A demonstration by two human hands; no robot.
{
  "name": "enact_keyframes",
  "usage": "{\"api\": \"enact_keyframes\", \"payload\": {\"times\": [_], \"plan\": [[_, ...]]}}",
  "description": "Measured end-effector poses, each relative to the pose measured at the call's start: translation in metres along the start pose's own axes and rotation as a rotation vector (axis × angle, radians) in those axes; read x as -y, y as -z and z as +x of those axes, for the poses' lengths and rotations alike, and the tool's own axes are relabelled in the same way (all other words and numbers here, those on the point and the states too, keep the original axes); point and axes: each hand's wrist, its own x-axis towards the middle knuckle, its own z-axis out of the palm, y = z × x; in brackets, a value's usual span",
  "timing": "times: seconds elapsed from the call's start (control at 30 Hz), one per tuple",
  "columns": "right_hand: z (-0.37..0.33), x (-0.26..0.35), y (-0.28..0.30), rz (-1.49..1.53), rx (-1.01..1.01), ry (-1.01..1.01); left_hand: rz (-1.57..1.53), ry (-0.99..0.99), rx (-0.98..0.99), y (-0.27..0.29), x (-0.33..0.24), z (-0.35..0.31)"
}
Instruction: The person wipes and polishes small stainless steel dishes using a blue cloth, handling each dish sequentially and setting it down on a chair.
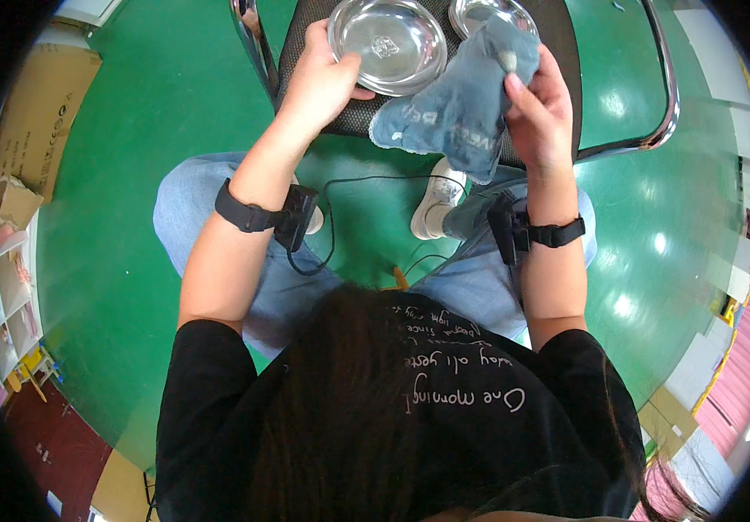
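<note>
My left hand (321,80) grips the rim of a round, shiny metal dish (392,48), thumb over the edge, and tilts it toward me above the chair seat. A blue-grey cloth (453,109) with pale lettering and a scalloped edge hangs from my right hand (540,113). My thumb and fingers pinch its upper right part, and the rest droops down beside the dish. A second metal dish (472,12) lies behind the cloth on the seat, partly covered by it.
In front of me stands a black mesh chair (301,26) with curved chrome arms (666,122). A black cable (366,178) runs between the straps on my forearms. Cardboard (44,113) and a white shelf (9,296) stand at the left.
</note>
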Motion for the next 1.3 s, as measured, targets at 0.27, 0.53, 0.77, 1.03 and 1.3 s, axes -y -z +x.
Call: {"api": "enact_keyframes", "payload": {"times": [0.27, 0.53, 0.77, 1.03, 1.3], "plan": [[-0.001, -0.001, -0.012, -0.756, 0.283, 0.205, 0.146, 0.065, 0.115, 0.0, 0.002, -0.007], [0.002, -0.011, -0.011, -1.123, -0.004, 0.104, 0.371, -0.138, 0.122, 0.001, 0.004, -0.008], [0.006, -0.011, -0.006, -1.253, -0.132, 0.216, 0.237, -0.183, 0.108, 0.006, 0.003, -0.007], [0.007, -0.008, -0.005, -1.378, -0.281, 0.348, 0.247, -0.26, 0.259, 0.004, -0.012, -0.014], [0.009, -0.021, -0.005, -1.072, -0.402, 0.396, 0.231, -0.374, 0.264, -0.011, -0.013, -0.036]]}}
